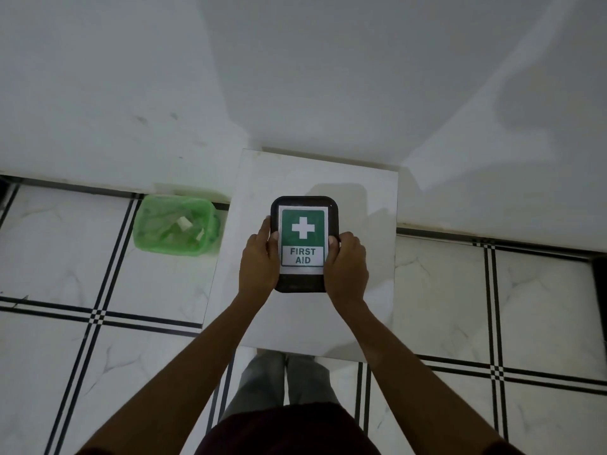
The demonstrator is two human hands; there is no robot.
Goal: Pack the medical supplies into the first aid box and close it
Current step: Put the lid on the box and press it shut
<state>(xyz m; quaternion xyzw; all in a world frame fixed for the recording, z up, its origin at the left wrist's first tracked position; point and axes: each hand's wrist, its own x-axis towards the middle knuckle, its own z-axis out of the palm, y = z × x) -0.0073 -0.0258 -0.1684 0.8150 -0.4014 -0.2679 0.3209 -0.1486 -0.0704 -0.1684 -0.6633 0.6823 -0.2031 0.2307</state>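
A black first aid box [303,210] with a green and white "FIRST AID" label on its lid rests on a white tabletop [361,257]. The lid lies flat over the box. My left hand [259,262] grips the box's left edge, thumb on the lid. My right hand [346,262] grips the right edge in the same way. No loose medical supplies show on the tabletop; the box's inside is hidden.
A bin lined with a green plastic bag [175,226] stands on the tiled floor left of the table, with scraps of white wrapping inside. White walls rise behind the table. My legs show below the table's near edge.
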